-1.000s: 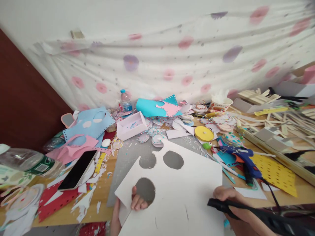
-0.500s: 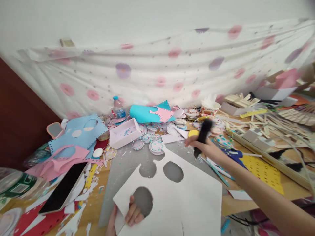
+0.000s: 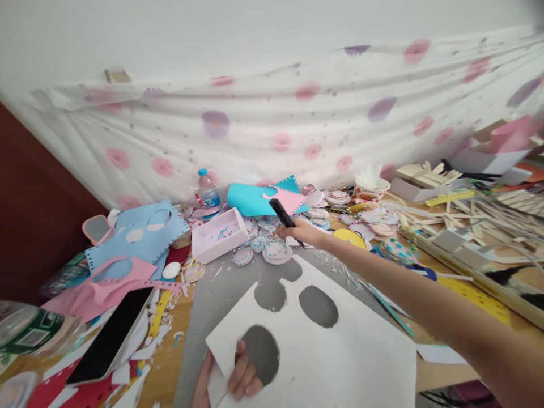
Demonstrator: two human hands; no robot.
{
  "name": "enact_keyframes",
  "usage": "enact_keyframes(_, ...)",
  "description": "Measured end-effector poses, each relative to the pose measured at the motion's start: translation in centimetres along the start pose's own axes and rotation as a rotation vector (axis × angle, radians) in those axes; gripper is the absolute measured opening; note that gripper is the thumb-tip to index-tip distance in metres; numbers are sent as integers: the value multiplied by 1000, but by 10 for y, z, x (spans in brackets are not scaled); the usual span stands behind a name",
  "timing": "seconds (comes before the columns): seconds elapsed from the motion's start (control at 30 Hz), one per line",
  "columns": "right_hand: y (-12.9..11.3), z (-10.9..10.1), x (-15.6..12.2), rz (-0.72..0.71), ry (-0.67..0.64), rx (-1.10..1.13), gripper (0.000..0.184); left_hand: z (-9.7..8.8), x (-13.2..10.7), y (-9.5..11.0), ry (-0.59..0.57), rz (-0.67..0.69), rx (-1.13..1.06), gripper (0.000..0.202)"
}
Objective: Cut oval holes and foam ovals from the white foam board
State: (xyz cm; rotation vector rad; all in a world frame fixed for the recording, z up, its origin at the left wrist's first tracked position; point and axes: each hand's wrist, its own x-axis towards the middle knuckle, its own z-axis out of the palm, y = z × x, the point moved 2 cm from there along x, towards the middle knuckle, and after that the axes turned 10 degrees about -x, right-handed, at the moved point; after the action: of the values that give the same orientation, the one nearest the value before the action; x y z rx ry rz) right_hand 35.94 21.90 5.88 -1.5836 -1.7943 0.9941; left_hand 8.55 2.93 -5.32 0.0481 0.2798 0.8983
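Card (image 3: 352, 357): white, holed, lies just in front of the person and runs off the near edge of view. Corner points away. Long axis can't be judged with the near part cut off. Mat (image 3: 204, 300), grey, shows beneath the card's left side and through its holes; table (image 3: 168, 362) wood shows farther left of the card. Whether card rests flat or is lifted a little: cannot tell.

Left hand (image 3: 243, 374): at card's near left edge, fingers curled through the nearest hole and closed on the margin, thumb side partly hidden. Firm hold, by the look of it.

Right hand (image 3: 304, 232): out past card's far corner, fingers closed round a black tool (image 3: 284, 214). Kind of tool unclear. Forearm (image 3: 382, 277) slants across above card's right side.

Key relation: tool sits beyond the card, off its far corner, clear of the part the left hand grips. Its long axis slopes: blunt end up, away and to the left; thin tip down, back toward the card corner, slightly right. Right hand is plainly the nearer to that corner; left hand is nearer the card's near-left hole. Tip against anything? Cannot tell.

Around the card: dotted disc (image 3: 277, 251) just past the far corner, close under the right hand; box (image 3: 220, 235) beyond and left; phone (image 3: 111, 340) well left; yellow disc (image 3: 351, 238) beyond and right, partly behind the forearm.
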Motion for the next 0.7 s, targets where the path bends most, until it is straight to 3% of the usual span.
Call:
enact_keyframes(0.13, -18, -34, 9, -18, 62, 125, 13, 7, 10, -4, -24, 2, -43, 34)
enact_keyframes(0.23, -33, -60, 18, -33, 123, 213, 15, 12, 13, -2, -36, 1, -43, 32)
enact_keyframes(0.4, -52, -94, 49, -32, 207, 306, 21, 8, 8, 9, 64, 60, -60, 27)
enact_keyframes(0.57, -50, -109, 79, 46, 317, 270, 18, -10, 3, 26, 100, 91, -18, 31)
enact_keyframes(0.7, -26, -103, 69, 137, 431, 171, 20, -8, -3, 30, 159, 232, -52, 26)
